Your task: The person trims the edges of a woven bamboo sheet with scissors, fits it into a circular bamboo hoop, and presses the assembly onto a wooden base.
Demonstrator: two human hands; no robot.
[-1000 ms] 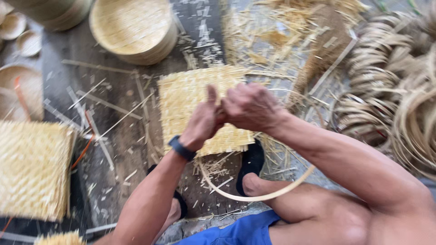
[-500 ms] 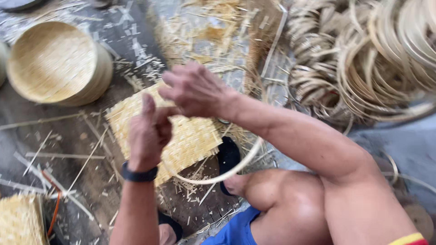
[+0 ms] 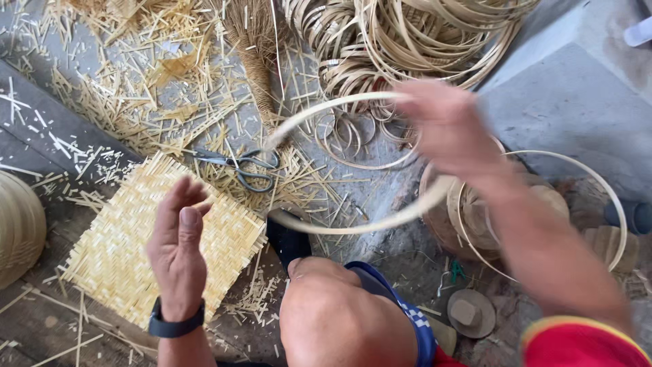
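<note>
Grey workshop floor strewn with straw-coloured bamboo slivers: a person is bringing a hoop toward a woven mat.

Fingers of the right hand (image 3: 451, 129), blurred, are closed around the thin pale bamboo hoop (image 3: 353, 224), which hangs in the air above the knee. The left hand (image 3: 178, 248) is empty, fingers loosely apart, over the square woven yellow bamboo mat (image 3: 115, 251) that lies flat near the floor's left edge. Steel scissors (image 3: 244, 166) lie just beyond the mat, and a heap of coiled bamboo rings (image 3: 407, 34) is near the far edge. The step seems to be fitting hoop to mat; next, the free hand probably must steady one of them.
</note>
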